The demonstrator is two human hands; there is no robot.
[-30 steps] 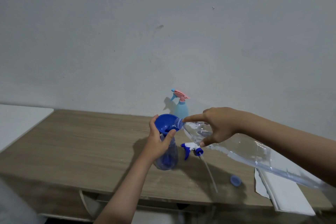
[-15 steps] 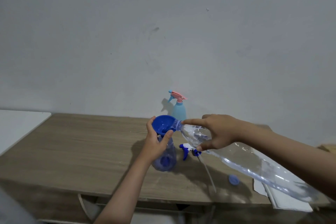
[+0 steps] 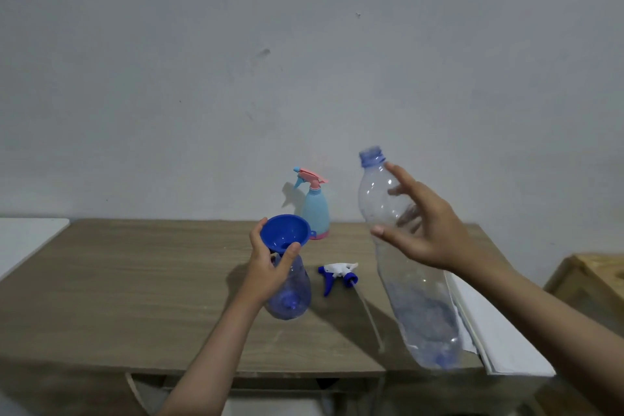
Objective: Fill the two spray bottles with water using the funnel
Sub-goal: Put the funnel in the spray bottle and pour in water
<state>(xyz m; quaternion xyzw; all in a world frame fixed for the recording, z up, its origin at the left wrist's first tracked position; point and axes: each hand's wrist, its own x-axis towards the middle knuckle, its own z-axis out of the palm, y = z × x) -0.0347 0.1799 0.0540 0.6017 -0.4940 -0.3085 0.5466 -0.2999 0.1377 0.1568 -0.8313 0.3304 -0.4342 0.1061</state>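
A blue funnel [image 3: 284, 236] sits in the neck of a clear blue spray bottle [image 3: 291, 294] on the wooden table [image 3: 135, 280]. My left hand [image 3: 270, 267] grips the funnel's stem and the bottle's neck. My right hand [image 3: 427, 230] holds a large clear water bottle [image 3: 405, 267] near its shoulder, mouth up and tilted, raised above the table to the right of the funnel. The bottle's blue-and-white trigger head [image 3: 336, 275] lies on the table with its tube trailing toward me. A light blue spray bottle with a pink trigger [image 3: 314, 209] stands by the wall.
White sheets or a flat board [image 3: 499, 334] lie on the table's right end, partly behind the water bottle. A wooden box [image 3: 587, 284] stands to the far right. A white surface [image 3: 27, 240] adjoins the table on the left. A grey wall is behind.
My right hand has swung the water bottle up and away from the funnel, from a pouring tilt to nearly upright. My left hand stays on the funnel and bottle.
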